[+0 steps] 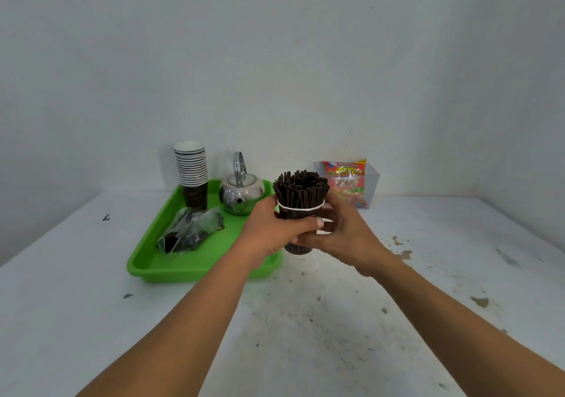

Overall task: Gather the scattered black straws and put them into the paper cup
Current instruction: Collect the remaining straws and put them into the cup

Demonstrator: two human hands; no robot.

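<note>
A dark paper cup (298,247) with a white rim stands upright, packed with a bunch of black straws (301,191) that stick up out of it. My left hand (275,228) wraps the cup from the left, thumb across its front. My right hand (342,237) clasps it from the right and behind. Both hands hold the cup just above the white table, beside the green tray's right edge. No loose straws are visible on the table.
A green tray (189,268) at the left holds a stack of paper cups (192,173), a steel kettle (241,193) and a crumpled plastic bag (189,231). A clear box with a snack packet (348,182) stands against the back wall. The white table (305,335) is stained.
</note>
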